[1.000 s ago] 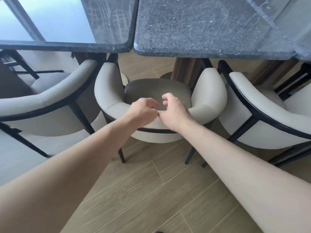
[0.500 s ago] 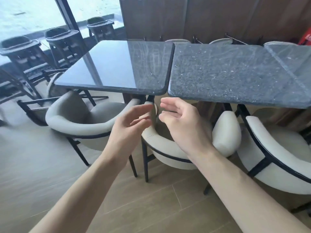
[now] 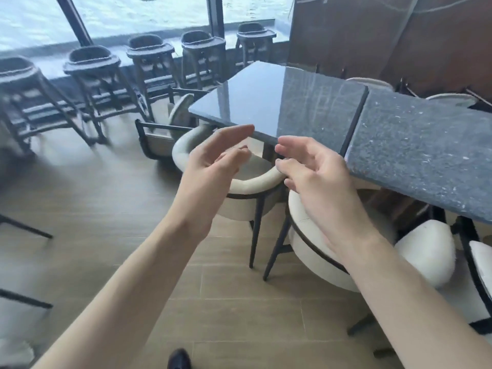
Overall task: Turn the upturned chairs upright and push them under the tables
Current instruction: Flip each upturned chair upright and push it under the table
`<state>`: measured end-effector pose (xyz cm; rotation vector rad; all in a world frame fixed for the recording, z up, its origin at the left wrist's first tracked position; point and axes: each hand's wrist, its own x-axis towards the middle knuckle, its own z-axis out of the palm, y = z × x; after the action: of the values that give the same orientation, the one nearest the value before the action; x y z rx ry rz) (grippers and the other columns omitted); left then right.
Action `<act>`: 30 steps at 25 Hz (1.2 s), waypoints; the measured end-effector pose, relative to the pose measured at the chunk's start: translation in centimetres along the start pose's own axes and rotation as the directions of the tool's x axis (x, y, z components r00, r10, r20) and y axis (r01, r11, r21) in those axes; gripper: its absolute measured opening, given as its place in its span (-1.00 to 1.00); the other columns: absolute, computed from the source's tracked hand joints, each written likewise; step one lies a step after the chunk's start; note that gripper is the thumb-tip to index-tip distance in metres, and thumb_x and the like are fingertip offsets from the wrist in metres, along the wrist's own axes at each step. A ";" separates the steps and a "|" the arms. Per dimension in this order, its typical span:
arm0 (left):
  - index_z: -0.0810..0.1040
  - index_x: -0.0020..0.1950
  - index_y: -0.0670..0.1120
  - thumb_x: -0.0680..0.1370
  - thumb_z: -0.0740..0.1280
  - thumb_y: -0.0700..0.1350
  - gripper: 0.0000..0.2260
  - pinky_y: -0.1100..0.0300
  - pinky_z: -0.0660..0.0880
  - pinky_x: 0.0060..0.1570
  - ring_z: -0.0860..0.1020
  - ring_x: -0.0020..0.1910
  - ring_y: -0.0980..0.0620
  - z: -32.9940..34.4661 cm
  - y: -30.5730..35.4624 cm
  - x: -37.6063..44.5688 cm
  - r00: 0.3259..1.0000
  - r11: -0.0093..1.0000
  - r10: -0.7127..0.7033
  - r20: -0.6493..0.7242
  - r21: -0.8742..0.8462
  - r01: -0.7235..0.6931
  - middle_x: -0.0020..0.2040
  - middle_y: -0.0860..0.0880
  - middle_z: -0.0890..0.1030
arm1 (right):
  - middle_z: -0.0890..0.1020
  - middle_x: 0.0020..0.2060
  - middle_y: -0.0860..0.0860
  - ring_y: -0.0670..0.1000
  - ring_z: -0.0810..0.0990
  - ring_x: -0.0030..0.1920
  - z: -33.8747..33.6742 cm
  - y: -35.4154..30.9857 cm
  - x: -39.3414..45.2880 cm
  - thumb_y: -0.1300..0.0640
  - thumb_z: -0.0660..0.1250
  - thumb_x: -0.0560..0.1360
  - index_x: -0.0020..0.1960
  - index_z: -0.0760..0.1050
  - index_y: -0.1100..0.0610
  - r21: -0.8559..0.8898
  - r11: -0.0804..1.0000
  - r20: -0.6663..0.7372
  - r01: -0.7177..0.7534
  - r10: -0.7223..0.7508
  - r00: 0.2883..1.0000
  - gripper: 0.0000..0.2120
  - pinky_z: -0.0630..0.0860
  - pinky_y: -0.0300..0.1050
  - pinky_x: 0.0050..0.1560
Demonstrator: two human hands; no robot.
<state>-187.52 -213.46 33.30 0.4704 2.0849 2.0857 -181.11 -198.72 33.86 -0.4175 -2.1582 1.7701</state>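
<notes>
Both my left hand and right hand hang relaxed, holding nothing. Toppled chair lies on its side beyond my left fingertips, beside the table. Risk: lifting carelessly knocks its legs against the tabletop edge.

Your left hand and right hand are bare, with no gloves, rings or watch on them. Your forearms are bare too, uncovered all the way to the bottom edge of the view. A dark, rounded shoe tip shows at your feet.
</notes>
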 end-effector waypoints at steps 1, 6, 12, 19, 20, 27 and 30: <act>0.65 0.25 0.07 0.59 0.32 -0.23 -0.69 0.02 0.45 0.38 0.59 0.26 0.15 -1.9 0.3 0.1 0.999 1.000 -0.002 -0.035 0.000 0.002 0.23 0.13 0.67 | 0.68 0.08 -0.22 -0.31 0.61 0.08 1.7 -0.7 0.2 0.13 0.36 0.52 0.19 0.60 -0.09 -0.002 1.000 0.028 0.000 0.000 1.000 -0.73 0.53 -0.04 0.29; 0.61 0.31 0.05 0.55 0.40 -0.11 -0.68 0.22 0.48 0.25 0.60 0.22 0.22 -12.5 1.0 1.1 0.994 1.000 0.017 -0.113 -0.011 -0.018 0.24 0.09 0.67 | 0.69 0.09 -0.20 -0.32 0.61 0.09 10.8 -3.6 1.5 0.06 0.36 0.43 0.18 0.61 -0.10 -0.003 0.999 0.132 0.041 -0.040 0.990 -0.67 0.52 0.00 0.29; 0.62 0.22 0.20 0.42 0.36 0.07 -0.64 0.05 0.42 0.38 0.58 0.26 0.21 -28.1 -0.1 3.2 0.983 1.000 -0.027 -0.183 -0.015 0.025 0.18 0.23 0.67 | 0.68 0.13 -0.26 -0.27 0.62 0.15 25.4 -5.6 4.4 0.01 0.35 0.43 0.22 0.62 -0.10 0.008 1.000 0.213 0.023 -0.025 0.977 -0.64 0.49 -0.02 0.34; 0.60 0.21 0.32 0.33 0.33 0.21 -0.56 0.07 0.37 0.42 0.54 0.23 0.36 -41.6 -1.6 5.9 0.979 0.993 -0.119 -0.166 -0.005 0.119 0.15 0.42 0.62 | 0.67 0.16 -0.25 -0.23 0.60 0.21 38.3 -7.6 7.6 0.01 0.38 0.42 0.20 0.63 -0.15 0.038 0.999 0.286 0.007 -0.018 0.958 -0.65 0.45 0.03 0.36; 0.60 0.21 0.32 0.34 0.34 0.20 -0.58 0.07 0.37 0.42 0.53 0.25 0.36 -43.2 -1.9 6.4 0.978 0.993 -0.120 -0.170 -0.006 0.121 0.17 0.42 0.61 | 0.67 0.16 -0.24 -0.24 0.60 0.20 39.8 -7.9 8.1 0.03 0.38 0.45 0.19 0.62 -0.15 0.036 0.999 0.300 0.014 -0.024 0.954 -0.68 0.46 0.02 0.36; 0.59 0.29 0.26 0.31 0.33 0.25 -0.46 0.07 0.41 0.39 0.54 0.27 0.32 -50.8 -3.6 10.9 0.963 0.989 -0.144 -0.229 -0.027 0.142 0.20 0.36 0.62 | 0.66 0.17 -0.17 -0.19 0.58 0.23 48.9 -8.7 13.9 0.17 0.37 0.56 0.21 0.61 -0.10 0.024 1.000 0.370 0.002 -0.011 0.929 -0.72 0.47 0.02 0.36; 0.59 0.29 0.27 0.31 0.32 0.25 -0.46 0.08 0.43 0.35 0.55 0.25 0.32 -53.9 -4.6 14.1 0.958 0.986 -0.161 -0.236 -0.006 0.164 0.17 0.39 0.63 | 0.68 0.12 -0.14 -0.16 0.61 0.20 53.1 -8.5 17.9 0.20 0.36 0.56 0.18 0.61 -0.06 0.024 0.999 0.389 -0.022 0.011 0.921 -0.74 0.51 0.05 0.32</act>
<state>-218.90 -259.70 31.26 0.0493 2.1792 2.1212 -219.87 -240.07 33.57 -0.0767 -2.3876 2.0314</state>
